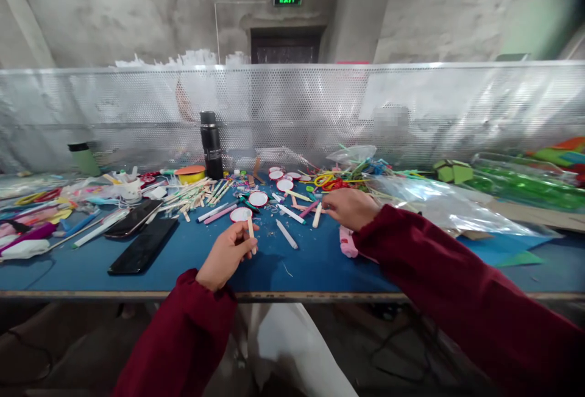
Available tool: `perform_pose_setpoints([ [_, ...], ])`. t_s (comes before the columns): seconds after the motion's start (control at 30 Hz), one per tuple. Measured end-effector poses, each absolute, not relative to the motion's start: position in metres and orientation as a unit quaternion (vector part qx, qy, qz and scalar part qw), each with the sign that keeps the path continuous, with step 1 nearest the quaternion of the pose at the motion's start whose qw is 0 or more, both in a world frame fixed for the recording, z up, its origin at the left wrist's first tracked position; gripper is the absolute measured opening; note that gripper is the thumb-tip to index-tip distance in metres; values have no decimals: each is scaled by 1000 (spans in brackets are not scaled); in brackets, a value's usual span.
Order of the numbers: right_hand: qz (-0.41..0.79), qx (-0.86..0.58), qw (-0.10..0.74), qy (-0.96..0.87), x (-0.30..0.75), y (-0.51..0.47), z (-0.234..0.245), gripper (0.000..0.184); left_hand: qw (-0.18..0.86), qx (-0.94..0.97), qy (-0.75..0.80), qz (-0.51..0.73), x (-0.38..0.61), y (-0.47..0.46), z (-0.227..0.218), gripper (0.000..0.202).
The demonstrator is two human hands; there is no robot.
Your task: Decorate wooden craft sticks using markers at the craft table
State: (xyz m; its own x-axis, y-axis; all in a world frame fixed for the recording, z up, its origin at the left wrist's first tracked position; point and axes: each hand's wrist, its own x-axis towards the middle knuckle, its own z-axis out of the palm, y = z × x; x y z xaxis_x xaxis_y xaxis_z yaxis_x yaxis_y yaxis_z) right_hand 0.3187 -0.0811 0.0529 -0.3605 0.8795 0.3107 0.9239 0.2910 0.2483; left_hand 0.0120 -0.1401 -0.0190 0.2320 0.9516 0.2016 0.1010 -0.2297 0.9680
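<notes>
My left hand (231, 250) pinches a pale wooden craft stick (251, 235) upright above the near part of the table. Behind it lies a white round disc with a red rim (241, 214). My right hand (351, 207) reaches over the right middle of the table, fingers curled together. A second pale stick (317, 216) lies right at its fingertips; whether they grip it or something else is hidden. Below the right wrist is a pink object (347, 243), partly covered by the sleeve. Between the hands lies a white capped pen (287, 234).
Two dark phones (142, 246) lie at left, before a heap of craft sticks (201, 194). A black bottle (211, 147) stands near the perforated metal divider (292, 110). Clear plastic bags (439, 202) and coloured sheets (507, 244) are on the right. The table's edge (292, 296) runs across the front.
</notes>
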Motion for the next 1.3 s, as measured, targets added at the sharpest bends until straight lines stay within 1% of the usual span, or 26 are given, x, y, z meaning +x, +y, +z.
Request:
perform_pose_setpoints([
  [0.07, -183, -544, 36, -818, 319, -68, 49, 20, 459, 647, 412, 449, 12, -142, -18, 32],
  [0.13, -165, -529, 9, -832, 316, -60, 45, 27, 455, 656, 415, 437, 12, -143, -17, 29],
  [0.2, -149, -524, -19, -839, 311, -57, 41, 30, 455, 655, 422, 432, 13, -143, -15, 27],
  [0.27, -149, -528, -51, -834, 305, -57, 38, 26, 460, 647, 428, 432, 13, -143, -15, 26],
  [0.37, -185, -523, -91, -827, 300, -58, 35, 21, 465, 640, 431, 435, 14, -143, -16, 24],
  [0.43, -218, -500, -88, -833, 301, -59, 39, 21, 466, 639, 427, 438, 15, -143, -17, 23],
  [0.47, -233, -487, -74, -839, 303, -60, 45, 21, 468, 638, 425, 440, 15, -142, -18, 23],
  [0.53, -274, -452, -15, -849, 309, -65, 63, 13, 474, 633, 420, 444, 15, -142, -19, 22],
  [0.6, -304, -449, 67, -838, 316, -78, 87, 13, 478, 630, 418, 447, 15, -141, -19, 21],
  [0.63, -301, -448, 123, -833, 318, -87, 99, 13, 477, 630, 418, 448, 15, -141, -19, 21],
  [0.7, -266, -467, 261, -802, 317, -111, 116, 17, 470, 632, 419, 451, 14, -141, -20, 22],
  [0.73, -232, -466, 331, -787, 313, -124, 118, 16, 467, 632, 419, 455, 14, -141, -20, 23],
  [0.8, -118, -434, 505, -737, 297, -149, 108, 14, 468, 627, 417, 463, 13, -141, -21, 26],
  [0.83, -29, -402, 583, -706, 286, -159, 96, 13, 469, 623, 417, 466, 13, -141, -22, 27],
  [0.9, 181, -318, 689, -626, 259, -170, 63, 14, 471, 619, 417, 470, 13, -141, -21, 28],
  [0.93, 271, -296, 706, -584, 246, -172, 45, 16, 472, 619, 415, 470, 13, -141, -21, 28],
  [0.97, 336, -286, 719, -537, 234, -170, 29, 19, 473, 620, 413, 470, 14, -141, -21, 28],
  [1.07, 452, -283, 733, -422, 208, -159, -5, 20, 479, 618, 411, 469, 15, -142, -19, 26],
  [1.17, 491, -279, 731, -383, 201, -149, -14, 20, 479, 619, 413, 465, 15, -143, -19, 27],
  [1.3, 477, -286, 734, -389, 203, -146, -16, 25, 470, 628, 416, 460, 15, -144, -19, 27],
])
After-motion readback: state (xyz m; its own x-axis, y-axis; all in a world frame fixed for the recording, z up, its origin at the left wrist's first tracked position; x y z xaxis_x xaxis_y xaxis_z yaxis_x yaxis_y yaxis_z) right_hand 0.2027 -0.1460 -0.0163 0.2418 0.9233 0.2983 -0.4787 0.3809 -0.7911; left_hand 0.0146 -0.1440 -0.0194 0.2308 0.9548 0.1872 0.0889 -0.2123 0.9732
